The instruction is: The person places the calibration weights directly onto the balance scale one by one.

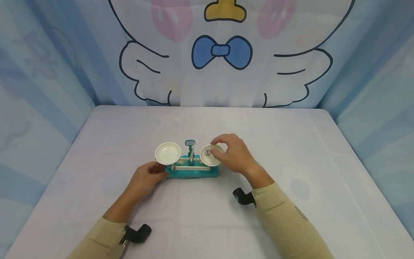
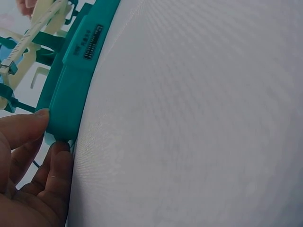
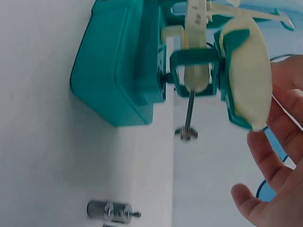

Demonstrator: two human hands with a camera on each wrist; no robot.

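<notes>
A teal balance scale (image 1: 193, 174) stands on the table with its long side toward me. My left hand (image 1: 145, 179) grips the left end of its base, thumb against one side and fingertips at the lower end, as the left wrist view shows. The left pan (image 1: 168, 153) is cream and bare. In the right pan (image 1: 211, 161) stands a small metal weight (image 1: 207, 152). My right hand (image 1: 236, 153) reaches over this pan, thumb tip beside the weight and index fingertip by the far rim, the two apart. Its other fingers (image 3: 267, 158) spread loosely beside the pan.
Another metal weight (image 3: 109, 211) lies on the table near the base's right end, with part of a further dark object at the view's edge. White cloth covers the table (image 1: 194, 223). A printed curtain (image 1: 223, 86) hangs behind it, and blue curtains flank both sides.
</notes>
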